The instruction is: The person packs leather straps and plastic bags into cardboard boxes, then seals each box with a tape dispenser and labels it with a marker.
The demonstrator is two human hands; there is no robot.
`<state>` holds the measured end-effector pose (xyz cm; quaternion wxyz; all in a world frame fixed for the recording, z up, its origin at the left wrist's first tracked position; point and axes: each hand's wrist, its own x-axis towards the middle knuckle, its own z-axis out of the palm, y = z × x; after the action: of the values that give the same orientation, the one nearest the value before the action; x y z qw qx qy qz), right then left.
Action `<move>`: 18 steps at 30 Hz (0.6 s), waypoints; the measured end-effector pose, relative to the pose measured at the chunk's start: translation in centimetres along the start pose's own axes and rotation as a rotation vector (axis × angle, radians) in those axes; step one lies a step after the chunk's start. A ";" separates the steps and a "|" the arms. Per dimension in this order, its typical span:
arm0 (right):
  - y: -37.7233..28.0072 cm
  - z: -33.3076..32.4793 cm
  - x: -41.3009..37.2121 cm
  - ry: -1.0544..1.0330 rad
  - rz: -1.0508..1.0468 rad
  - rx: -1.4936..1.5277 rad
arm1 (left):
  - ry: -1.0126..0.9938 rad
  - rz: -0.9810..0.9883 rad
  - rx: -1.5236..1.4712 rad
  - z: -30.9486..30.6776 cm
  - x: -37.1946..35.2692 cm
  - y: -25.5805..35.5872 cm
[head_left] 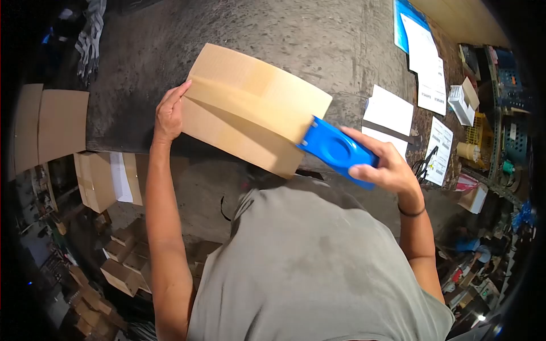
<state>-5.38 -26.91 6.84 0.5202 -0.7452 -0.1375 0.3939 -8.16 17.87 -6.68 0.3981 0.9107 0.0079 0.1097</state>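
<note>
A brown cardboard box (256, 85) lies slanted across the dark worktable (352, 45), its near side facing me. My left hand (170, 113) grips the box's left end, fingers along the upper edge; the thumb is mostly hidden. At the opposite end, my right hand (387, 162) is closed around a blue tape dispenser (338, 149). The dispenser's front end touches, or nearly touches, the box's right edge. A strip of brown tape seems to run along the box's near edge, though its outline is hard to make out.
White paper sheets (389, 111) and printed labels (438, 150) lie on the right. A small white box (463, 102) stands near the shelving. Flat cardboard (62, 122) is at the left, with several small cartons (128, 261) below. Grey gloves (91, 42) are at upper left.
</note>
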 end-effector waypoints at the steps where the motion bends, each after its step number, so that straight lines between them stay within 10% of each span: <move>1: 0.9 -0.6 -1.5 0.018 0.012 -0.016 | -0.007 0.013 0.015 -0.1 0.1 0.1; 16: 6.3 -1.1 -1.5 0.015 -0.014 -0.017 | -0.056 -0.040 0.209 -0.5 0.0 -0.2; 18: 6.9 -1.1 -1.0 -0.011 0.086 -0.077 | -0.114 0.128 0.763 -0.4 0.2 0.9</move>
<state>-6.63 -31.12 1.33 0.4730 -0.7677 -0.1230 0.4144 -8.16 17.51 -5.71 0.0229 0.9966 -0.0307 0.0730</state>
